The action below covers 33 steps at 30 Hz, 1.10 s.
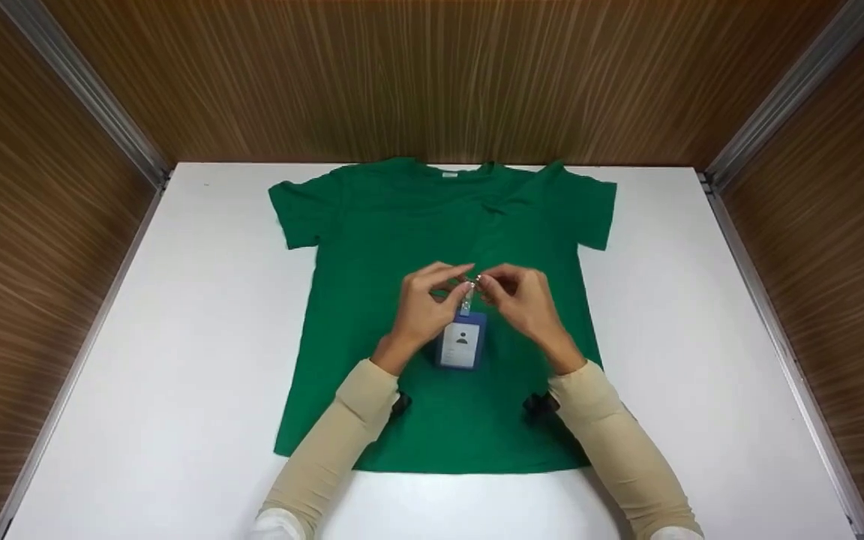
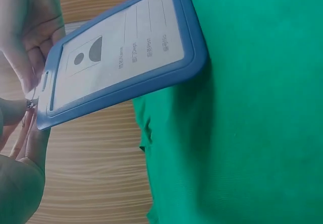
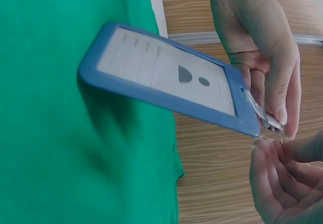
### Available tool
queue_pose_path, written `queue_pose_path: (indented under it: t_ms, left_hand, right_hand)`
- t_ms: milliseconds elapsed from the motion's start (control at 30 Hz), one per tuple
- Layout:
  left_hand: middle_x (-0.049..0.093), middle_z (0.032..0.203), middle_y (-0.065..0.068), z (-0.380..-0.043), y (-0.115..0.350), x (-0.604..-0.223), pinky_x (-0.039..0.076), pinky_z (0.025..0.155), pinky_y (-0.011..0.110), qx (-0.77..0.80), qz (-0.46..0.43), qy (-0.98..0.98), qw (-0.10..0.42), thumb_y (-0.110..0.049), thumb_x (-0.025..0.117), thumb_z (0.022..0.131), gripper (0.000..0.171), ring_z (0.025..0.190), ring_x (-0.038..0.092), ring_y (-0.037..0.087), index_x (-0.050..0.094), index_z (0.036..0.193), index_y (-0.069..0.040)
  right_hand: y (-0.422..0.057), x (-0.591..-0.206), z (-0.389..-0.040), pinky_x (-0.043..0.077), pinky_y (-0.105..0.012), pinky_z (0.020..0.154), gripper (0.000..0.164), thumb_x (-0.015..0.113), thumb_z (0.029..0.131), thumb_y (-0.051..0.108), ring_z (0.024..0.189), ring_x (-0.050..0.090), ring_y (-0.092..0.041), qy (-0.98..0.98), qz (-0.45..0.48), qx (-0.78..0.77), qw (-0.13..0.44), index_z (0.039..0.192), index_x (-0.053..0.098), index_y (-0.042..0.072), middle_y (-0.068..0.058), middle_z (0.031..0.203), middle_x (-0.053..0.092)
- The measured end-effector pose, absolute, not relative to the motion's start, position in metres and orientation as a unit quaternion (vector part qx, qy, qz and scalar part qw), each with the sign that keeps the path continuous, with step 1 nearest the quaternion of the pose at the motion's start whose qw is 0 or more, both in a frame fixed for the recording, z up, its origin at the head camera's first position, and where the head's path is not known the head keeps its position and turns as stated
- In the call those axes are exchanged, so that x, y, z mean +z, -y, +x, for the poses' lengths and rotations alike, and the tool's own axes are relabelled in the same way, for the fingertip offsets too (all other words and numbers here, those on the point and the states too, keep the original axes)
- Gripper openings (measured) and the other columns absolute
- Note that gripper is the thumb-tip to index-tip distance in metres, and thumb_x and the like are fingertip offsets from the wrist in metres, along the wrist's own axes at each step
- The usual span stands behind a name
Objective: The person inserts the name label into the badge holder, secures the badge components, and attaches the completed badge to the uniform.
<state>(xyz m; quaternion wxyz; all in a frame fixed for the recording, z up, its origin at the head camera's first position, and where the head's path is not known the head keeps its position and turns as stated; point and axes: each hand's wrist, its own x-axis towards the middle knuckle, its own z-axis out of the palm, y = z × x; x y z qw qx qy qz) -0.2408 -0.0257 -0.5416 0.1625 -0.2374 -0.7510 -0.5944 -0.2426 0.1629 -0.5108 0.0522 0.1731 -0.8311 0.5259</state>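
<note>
A blue-framed ID badge holder (image 1: 460, 345) with a white card hangs by a short clear strap (image 1: 466, 304) over a spread green T-shirt (image 1: 402, 420). My left hand (image 1: 424, 306) pinches the strap's top end between thumb and fingers. Facing it, my right hand (image 1: 526, 298) pinches a small silvery metal fastener (image 3: 281, 135) at that same end; its exact kind is hidden by the fingertips. The left wrist view shows the badge holder (image 2: 121, 52) tilted with its lower edge close over the shirt. Both hands meet fingertip to fingertip above it.
The T-shirt lies on a white table (image 1: 162, 360), collar at the far edge and sleeves out to the sides. Wood-grain panels (image 1: 432, 75) enclose the back and both sides, with metal rails (image 1: 777, 322) along the corners. Dark wrist devices (image 1: 541, 406) sit under the sleeves.
</note>
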Motion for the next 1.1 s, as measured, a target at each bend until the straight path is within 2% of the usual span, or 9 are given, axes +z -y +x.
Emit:
queue_pose_path:
  t_ms: [167,367,667,800,933,1100]
  left_hand:
    - [0.074,0.102,0.016,-0.257,0.028,-0.542,0.063,0.076,0.039,-0.589,-0.228,0.758,0.161,-0.007,0.069,0.098,0.027,0.087,0.073,0.030,0.075,0.124,-0.007]
    - [0.074,0.102,0.014,-0.278,0.032,-0.545,0.063,0.081,0.034,-0.574,-0.193,0.782,0.144,-0.006,0.070,0.097,0.027,0.092,0.074,0.027,0.076,0.123,-0.006]
    - [0.074,0.108,0.021,-0.305,0.031,-0.550,0.063,0.084,0.041,-0.561,-0.169,0.803,0.114,-0.004,0.069,0.097,0.027,0.094,0.075,0.029,0.074,0.124,-0.001]
    - [0.074,0.108,0.021,-0.315,0.028,-0.557,0.062,0.082,0.037,-0.545,-0.166,0.815,0.104,-0.003,0.069,0.097,0.027,0.091,0.075,0.027,0.075,0.124,-0.002]
    - [0.074,0.105,0.017,-0.325,0.025,-0.562,0.062,0.076,0.034,-0.531,-0.158,0.827,0.092,-0.003,0.068,0.098,0.027,0.084,0.075,0.025,0.075,0.124,-0.004]
    - [0.074,0.109,0.019,-0.342,0.020,-0.561,0.061,0.077,0.034,-0.533,-0.145,0.830,0.080,-0.003,0.066,0.098,0.028,0.088,0.074,0.025,0.073,0.126,-0.002]
  right_hand:
    - [-0.172,-0.510,-0.262,0.053,-0.012,0.066,0.020,0.063,0.103,0.011,0.079,0.074,-0.032,0.842,0.170,0.508,0.059,0.102,0.077,-0.004,-0.019,0.092,0.077]
    - [-0.187,-0.514,-0.289,0.052,-0.012,0.067,0.021,0.062,0.103,0.011,0.082,0.072,-0.027,0.854,0.136,0.499,0.058,0.103,0.075,-0.005,-0.020,0.094,0.076]
    - [-0.202,-0.527,-0.326,0.047,-0.014,0.065,0.023,0.061,0.103,0.014,0.077,0.064,-0.011,0.882,0.095,0.458,0.059,0.104,0.075,-0.004,-0.022,0.096,0.075]
    - [-0.205,-0.534,-0.340,0.047,-0.021,0.067,0.024,0.061,0.103,0.016,0.079,0.062,-0.015,0.898,0.064,0.433,0.048,0.105,0.075,-0.003,-0.020,0.096,0.074]
    - [-0.207,-0.537,-0.354,0.051,-0.033,0.076,0.025,0.059,0.103,0.015,0.086,0.062,-0.023,0.912,0.042,0.406,0.038,0.108,0.075,-0.004,-0.022,0.101,0.073]
    - [-0.209,-0.536,-0.373,0.054,-0.045,0.087,0.028,0.058,0.103,0.016,0.095,0.063,-0.029,0.918,0.024,0.396,0.022,0.112,0.072,-0.006,-0.024,0.110,0.072]
